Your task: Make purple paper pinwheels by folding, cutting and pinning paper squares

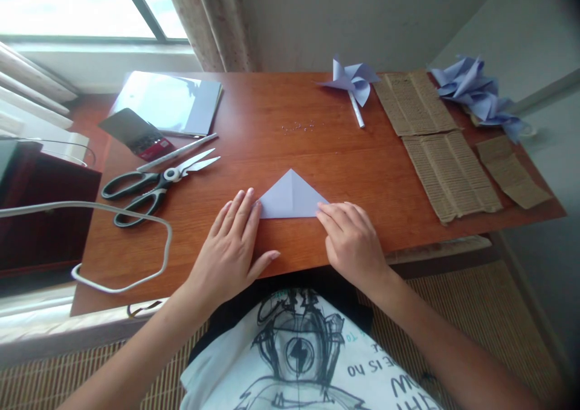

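Observation:
A light purple sheet of paper, folded into a triangle with a crease down its middle, lies on the wooden table in front of me. Its point faces away from me and its long edge is nearest. My left hand rests flat with fingers stretched out, pressing the left corner. At the right corner, my right hand has its fingers curled and pressed together on the paper. Both outer corners are partly hidden under the fingers.
Scissors, a paper stick, a small dark box and a shiny folder lie left. A white cable loops nearby. A paper pinwheel, corrugated cardboard and several more pinwheels lie right.

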The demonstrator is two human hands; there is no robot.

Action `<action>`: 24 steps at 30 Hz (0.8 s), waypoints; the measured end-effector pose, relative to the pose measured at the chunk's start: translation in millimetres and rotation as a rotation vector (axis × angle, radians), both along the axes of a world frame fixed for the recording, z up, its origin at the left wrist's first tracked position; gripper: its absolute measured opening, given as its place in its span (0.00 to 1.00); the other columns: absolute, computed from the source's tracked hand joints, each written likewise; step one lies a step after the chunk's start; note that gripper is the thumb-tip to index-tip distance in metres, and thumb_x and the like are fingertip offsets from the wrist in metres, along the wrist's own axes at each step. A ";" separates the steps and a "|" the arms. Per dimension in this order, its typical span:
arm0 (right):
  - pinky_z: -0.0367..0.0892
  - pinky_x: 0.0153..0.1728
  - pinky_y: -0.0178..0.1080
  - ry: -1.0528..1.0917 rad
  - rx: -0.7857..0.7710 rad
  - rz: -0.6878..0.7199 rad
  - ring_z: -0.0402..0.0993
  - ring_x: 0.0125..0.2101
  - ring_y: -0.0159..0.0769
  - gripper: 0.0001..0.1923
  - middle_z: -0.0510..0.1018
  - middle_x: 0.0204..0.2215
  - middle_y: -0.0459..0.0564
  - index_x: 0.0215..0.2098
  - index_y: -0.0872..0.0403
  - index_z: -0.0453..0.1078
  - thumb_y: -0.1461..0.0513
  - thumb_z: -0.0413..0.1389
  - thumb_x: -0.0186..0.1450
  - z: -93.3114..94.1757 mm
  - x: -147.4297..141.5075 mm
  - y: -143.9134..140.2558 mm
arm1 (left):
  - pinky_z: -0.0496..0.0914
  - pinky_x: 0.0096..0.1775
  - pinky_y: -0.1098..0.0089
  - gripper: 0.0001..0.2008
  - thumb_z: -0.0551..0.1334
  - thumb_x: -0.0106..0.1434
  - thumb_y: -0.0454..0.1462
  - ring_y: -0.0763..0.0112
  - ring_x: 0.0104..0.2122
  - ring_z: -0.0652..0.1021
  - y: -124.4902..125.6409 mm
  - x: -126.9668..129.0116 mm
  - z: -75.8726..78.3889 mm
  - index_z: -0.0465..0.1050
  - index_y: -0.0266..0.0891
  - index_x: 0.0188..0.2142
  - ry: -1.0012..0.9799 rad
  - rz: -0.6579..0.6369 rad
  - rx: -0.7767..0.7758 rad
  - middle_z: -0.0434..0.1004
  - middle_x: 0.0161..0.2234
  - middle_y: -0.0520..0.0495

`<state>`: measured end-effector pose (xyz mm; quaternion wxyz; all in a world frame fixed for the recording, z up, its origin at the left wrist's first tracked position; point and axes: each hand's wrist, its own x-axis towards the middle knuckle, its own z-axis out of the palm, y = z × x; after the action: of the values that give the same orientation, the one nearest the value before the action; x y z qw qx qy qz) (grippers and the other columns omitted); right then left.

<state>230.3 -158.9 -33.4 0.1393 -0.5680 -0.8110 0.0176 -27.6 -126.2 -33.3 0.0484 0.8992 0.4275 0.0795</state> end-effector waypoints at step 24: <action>0.64 0.57 0.52 -0.069 -0.041 -0.095 0.66 0.57 0.52 0.23 0.73 0.58 0.62 0.62 0.53 0.70 0.68 0.51 0.70 0.7 -16.5 -8.4 | 0.51 0.69 0.50 0.32 0.51 0.70 0.40 0.48 0.70 0.56 -22.4 10.8 6.5 0.55 0.22 0.69 0.089 0.032 -0.032 0.50 0.71 0.30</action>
<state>213.8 -167.3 -32.8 0.1005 -0.6089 -0.7868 0.0080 -16.8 -148.6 -26.8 0.0423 0.8941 0.4446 0.0335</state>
